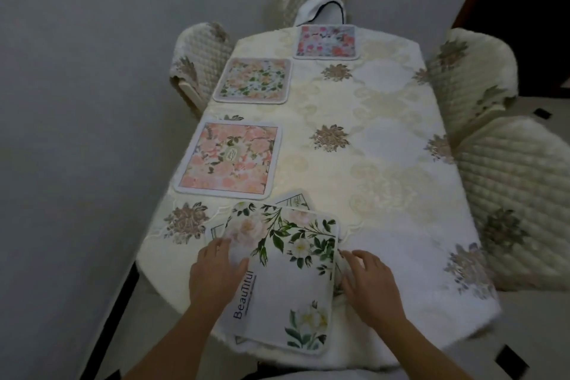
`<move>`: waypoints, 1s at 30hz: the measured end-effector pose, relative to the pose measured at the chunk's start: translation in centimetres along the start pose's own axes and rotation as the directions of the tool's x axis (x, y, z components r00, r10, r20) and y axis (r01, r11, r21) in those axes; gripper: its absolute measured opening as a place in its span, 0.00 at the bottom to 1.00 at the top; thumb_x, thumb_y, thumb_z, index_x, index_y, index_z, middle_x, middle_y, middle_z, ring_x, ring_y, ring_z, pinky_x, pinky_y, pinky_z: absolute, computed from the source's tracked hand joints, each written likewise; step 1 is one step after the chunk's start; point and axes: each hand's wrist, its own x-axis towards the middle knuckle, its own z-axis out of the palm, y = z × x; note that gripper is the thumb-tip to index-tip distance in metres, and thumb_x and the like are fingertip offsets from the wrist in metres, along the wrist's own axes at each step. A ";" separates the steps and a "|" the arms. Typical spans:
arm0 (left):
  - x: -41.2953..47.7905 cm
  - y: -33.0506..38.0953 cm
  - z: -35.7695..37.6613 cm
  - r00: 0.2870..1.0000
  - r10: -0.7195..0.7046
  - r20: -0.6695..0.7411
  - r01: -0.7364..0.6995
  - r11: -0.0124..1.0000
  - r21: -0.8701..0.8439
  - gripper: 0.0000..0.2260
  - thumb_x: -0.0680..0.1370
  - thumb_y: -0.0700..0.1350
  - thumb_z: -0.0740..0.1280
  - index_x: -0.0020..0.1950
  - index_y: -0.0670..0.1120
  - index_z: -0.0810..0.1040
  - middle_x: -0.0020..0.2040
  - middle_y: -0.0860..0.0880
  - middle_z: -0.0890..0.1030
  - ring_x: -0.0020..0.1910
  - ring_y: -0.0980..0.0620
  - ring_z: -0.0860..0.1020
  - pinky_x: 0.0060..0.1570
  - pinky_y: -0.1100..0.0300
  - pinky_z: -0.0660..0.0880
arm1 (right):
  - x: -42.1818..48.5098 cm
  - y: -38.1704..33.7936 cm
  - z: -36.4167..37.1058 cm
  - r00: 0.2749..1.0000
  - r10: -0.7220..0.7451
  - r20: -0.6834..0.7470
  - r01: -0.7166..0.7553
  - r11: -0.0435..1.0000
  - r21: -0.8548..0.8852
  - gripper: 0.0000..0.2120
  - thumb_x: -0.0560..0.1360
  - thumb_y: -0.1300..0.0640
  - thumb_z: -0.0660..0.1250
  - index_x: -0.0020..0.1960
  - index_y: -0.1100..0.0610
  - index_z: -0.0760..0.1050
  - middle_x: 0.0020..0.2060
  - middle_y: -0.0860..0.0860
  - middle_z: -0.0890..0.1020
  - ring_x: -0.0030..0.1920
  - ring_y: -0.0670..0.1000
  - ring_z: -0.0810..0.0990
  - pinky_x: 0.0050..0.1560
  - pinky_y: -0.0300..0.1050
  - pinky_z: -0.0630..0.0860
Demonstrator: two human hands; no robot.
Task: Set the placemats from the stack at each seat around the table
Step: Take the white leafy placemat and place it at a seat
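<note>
Your stack of placemats (287, 281) sat at the near edge of the counter (385, 163). Its top mat was a soft, rounded-corner rectangle, white with green leaves, pale blossoms and the printed word "Beautiful". Corners of the mats beneath poked out askew.

Your left hand (216, 268) lay flat on the top mat's left edge, fingers relaxed and thumb spread. Your right hand (367, 274) touched the stack's right edge with bent fingers; I cannot tell whether it was pinching anything.

Three mats already lay flat along the left side and far end:
- a pink floral mat (228, 157)
- a peach-and-green mat (253, 80)
- a red-and-pink mat (327, 42)

A cream tablecloth with raised grey-gold flower medallions covered the counter. Quilted, padded chair covers (518, 194) ringed it. Behind stood a plain grey wall (92, 71), and below lay pale floor tiles (539, 333) with small dark insets.
</note>
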 end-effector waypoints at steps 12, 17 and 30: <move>2.8 -3.7 2.5 0.982 -0.091 0.163 0.123 0.972 -0.201 0.34 0.72 0.57 0.75 0.70 0.41 0.69 0.64 0.39 0.70 0.61 0.40 0.70 0.53 0.47 0.75 | -1.6 -5.5 2.9 0.850 0.488 0.199 -0.526 0.807 0.268 0.14 0.80 0.46 0.62 0.63 0.49 0.69 0.50 0.49 0.75 0.45 0.52 0.78 0.39 0.44 0.71; 4.1 -3.9 2.3 0.949 -0.177 0.262 0.286 0.833 -0.473 0.25 0.71 0.49 0.77 0.62 0.42 0.72 0.55 0.42 0.77 0.53 0.41 0.78 0.52 0.48 0.77 | -1.0 -6.5 3.3 0.765 0.605 0.220 -0.636 0.654 0.409 0.09 0.78 0.47 0.67 0.53 0.49 0.69 0.38 0.46 0.78 0.39 0.49 0.77 0.38 0.45 0.71; 5.1 -2.5 0.2 0.949 0.085 0.303 0.151 0.721 -0.676 0.08 0.83 0.46 0.62 0.58 0.45 0.75 0.47 0.46 0.81 0.48 0.46 0.80 0.47 0.53 0.76 | 2.1 -7.0 0.7 0.759 0.594 0.266 -0.601 0.483 0.637 0.09 0.83 0.53 0.59 0.51 0.58 0.72 0.41 0.51 0.76 0.41 0.49 0.74 0.36 0.40 0.68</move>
